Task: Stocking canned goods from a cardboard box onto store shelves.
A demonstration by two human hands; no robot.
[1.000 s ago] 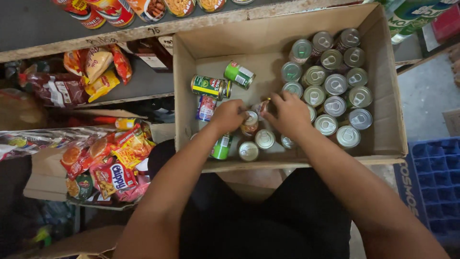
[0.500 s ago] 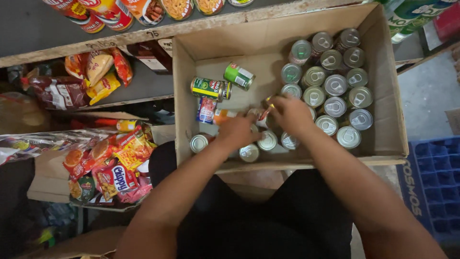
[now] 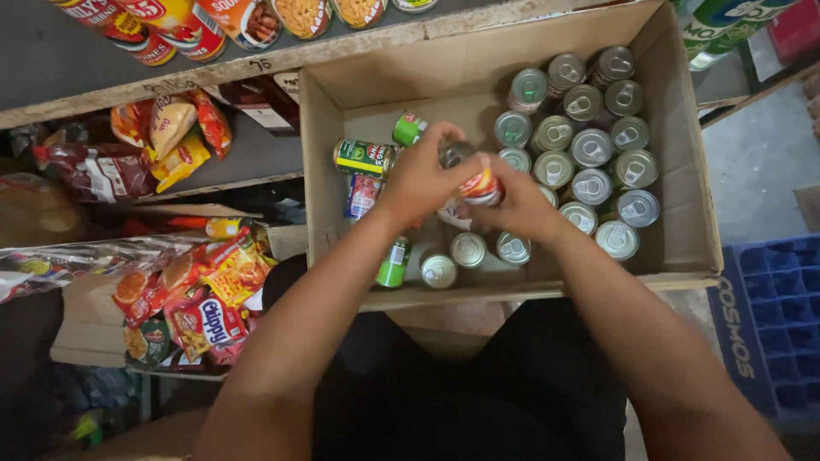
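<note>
The can (image 3: pixel 471 173), red-labelled, now sits lifted above the box (image 3: pixel 683 171) floor, gripped between left hand (image 3: pixel 420 177) and right hand (image 3: pixel 512 203) (both were lower among loose tins (image 3: pixel 468 250)), so it is picked out.

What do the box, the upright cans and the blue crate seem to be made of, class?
Box: brown cardboard, matt, with folded flaps. Cans: metal, by the shiny silver pull-tab lids; printed labels on those lying down. Crate: probably moulded plastic, blue with a grid. Both hands hold one can.

Your left hand (image 3: pixel 418 179) and right hand (image 3: pixel 517 205) are bare, forearms unsleeved; you wear black clothing below.
</note>
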